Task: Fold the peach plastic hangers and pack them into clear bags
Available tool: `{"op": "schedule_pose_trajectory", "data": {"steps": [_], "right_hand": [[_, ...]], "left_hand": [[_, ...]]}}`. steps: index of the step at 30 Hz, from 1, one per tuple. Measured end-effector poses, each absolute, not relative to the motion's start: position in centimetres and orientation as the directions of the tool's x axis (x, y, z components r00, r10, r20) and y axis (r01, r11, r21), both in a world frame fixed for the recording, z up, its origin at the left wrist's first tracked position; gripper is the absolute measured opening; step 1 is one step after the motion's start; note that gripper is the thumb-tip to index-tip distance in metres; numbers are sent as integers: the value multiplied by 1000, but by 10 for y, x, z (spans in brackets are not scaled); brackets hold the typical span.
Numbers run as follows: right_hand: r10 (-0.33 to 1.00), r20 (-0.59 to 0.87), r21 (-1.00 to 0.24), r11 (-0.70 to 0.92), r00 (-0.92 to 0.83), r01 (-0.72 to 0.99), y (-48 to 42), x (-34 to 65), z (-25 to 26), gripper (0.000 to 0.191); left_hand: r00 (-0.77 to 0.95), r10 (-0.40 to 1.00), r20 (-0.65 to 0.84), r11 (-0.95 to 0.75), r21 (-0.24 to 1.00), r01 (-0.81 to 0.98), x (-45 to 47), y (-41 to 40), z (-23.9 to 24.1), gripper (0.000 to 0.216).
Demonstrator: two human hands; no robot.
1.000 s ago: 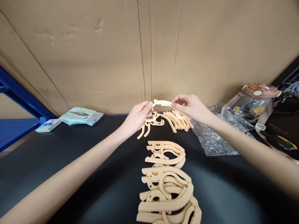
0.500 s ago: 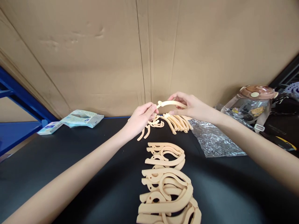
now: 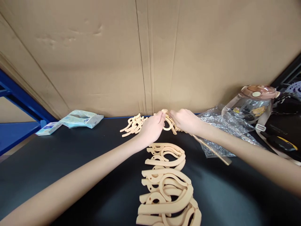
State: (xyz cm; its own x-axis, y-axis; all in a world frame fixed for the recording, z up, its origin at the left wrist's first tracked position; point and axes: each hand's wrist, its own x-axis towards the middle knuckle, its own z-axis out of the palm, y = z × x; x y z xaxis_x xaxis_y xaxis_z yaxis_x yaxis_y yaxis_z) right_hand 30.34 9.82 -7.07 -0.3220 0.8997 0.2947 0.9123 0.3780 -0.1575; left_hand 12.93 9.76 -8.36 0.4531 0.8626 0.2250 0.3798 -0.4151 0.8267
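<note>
A row of tan curved plastic pieces lies overlapped down the middle of the black table. At the far edge sits a loose heap of smaller tan curved pieces. My left hand and my right hand meet low over that heap, fingers pinched together on a small tan ring-ended piece. A long tan strip runs out from under my right wrist toward the right.
A cardboard wall closes the back of the table. A crinkled clear plastic bag and a lidded bottle lie at the right, with black gear beyond. Tissue packs rest at the left beside a blue frame.
Both hands have come down from holding a curved piece in the air to the far heap. The small heap at the left of my hands now shows. A long strip appeared under my right wrist.
</note>
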Motion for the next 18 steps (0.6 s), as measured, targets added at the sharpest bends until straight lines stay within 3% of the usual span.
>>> {"op": "schedule_pose_trajectory", "data": {"steps": [5, 8, 14, 18], "right_hand": [[945, 315, -593, 268, -88, 759, 116, 329, -63, 37], [954, 298, -761, 234, 7, 605, 115, 337, -57, 31], [971, 229, -927, 196, 68, 321, 106, 338, -62, 18], [974, 195, -963, 168, 112, 211, 100, 345, -67, 6]], "left_hand": [[466, 864, 193, -431, 761, 485, 133, 117, -85, 28], [426, 897, 122, -359, 763, 538, 130, 146, -89, 24], [289, 957, 36, -215, 756, 618, 121, 171, -100, 28], [274, 960, 63, -204, 827, 525, 115, 160, -97, 34]]}}
